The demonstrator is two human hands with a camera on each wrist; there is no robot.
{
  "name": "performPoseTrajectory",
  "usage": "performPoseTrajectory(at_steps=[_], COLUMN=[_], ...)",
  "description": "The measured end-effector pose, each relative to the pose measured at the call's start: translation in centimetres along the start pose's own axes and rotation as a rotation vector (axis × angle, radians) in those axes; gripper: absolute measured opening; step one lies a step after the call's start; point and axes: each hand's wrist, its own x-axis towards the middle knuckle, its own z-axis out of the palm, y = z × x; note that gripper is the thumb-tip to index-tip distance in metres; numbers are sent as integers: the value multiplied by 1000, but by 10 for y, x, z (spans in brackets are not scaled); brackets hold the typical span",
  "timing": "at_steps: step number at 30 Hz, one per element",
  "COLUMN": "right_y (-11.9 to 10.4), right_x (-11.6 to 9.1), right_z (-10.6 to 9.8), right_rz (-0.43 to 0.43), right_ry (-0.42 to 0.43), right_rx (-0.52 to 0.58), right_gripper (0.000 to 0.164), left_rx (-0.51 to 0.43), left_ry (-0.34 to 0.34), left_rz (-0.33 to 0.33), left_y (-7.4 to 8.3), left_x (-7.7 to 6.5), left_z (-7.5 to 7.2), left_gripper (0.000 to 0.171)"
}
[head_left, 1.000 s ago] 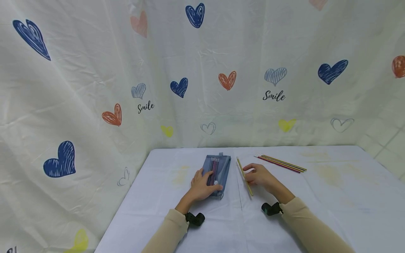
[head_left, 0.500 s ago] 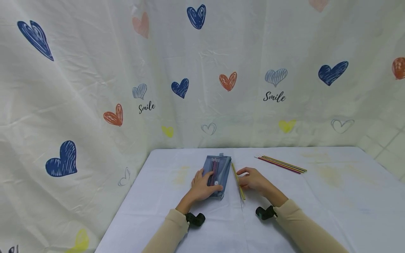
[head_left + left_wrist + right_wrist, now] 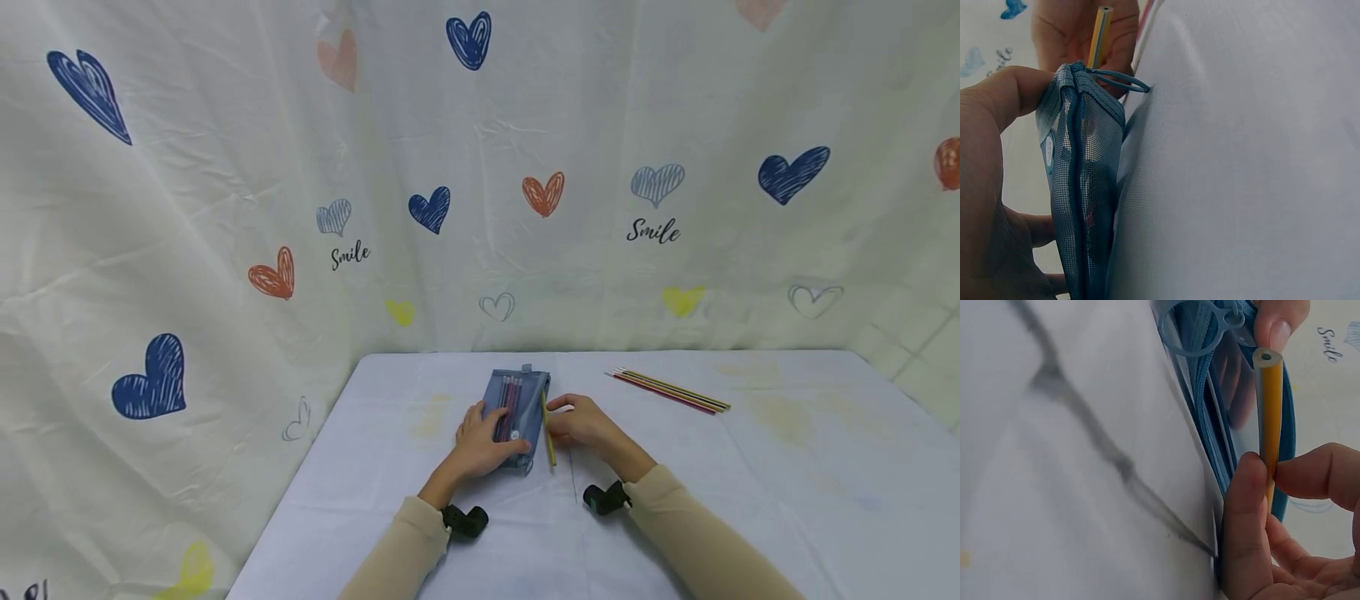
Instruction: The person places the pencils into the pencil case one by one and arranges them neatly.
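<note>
While working at the white table (image 3: 810, 508), pressed on the blue pouch (image 3: 531, 414), left of middle, using a loosely spread left hand (image 3: 480, 442). Had the right hand (image 3: 583, 423) in a thumb-and-finger pinch at the pouch's right edge. Saw loose pencils (image 3: 667, 390) bunched farther right, toward the far side. Held in that pinch a yellow pencil (image 3: 549, 433); could not tell whether partly inside or beside the pouch.

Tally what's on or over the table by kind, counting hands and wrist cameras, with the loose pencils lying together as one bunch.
Hands: 2 (left hand, right hand)
Pencil case: 1
Yellow pencil, held: 1
Bunch of loose pencils: 1
Wrist cameras: 2 (left camera, right camera)
Total: 7
Left out: pencils inside the case, too small to count surely.
</note>
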Motion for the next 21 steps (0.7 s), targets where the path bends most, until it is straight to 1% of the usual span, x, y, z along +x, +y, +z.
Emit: performPoseTrajectory(at_steps=[5, 12, 21], right_y=[-3, -8, -10], right_x=[6, 10, 12], right_z=[4, 9, 14], right_rz=[9, 3, 14], right_ry=[17, 10, 17], right_rx=[1, 79, 70], right_gripper=[43, 43, 45], left_rx=[-4, -2, -4], left_ry=[0, -1, 2], left_rz=[13, 12, 20], left_y=[0, 0, -2], left_x=[0, -1, 0], left_z=[0, -1, 1], left_gripper=[85, 84, 85])
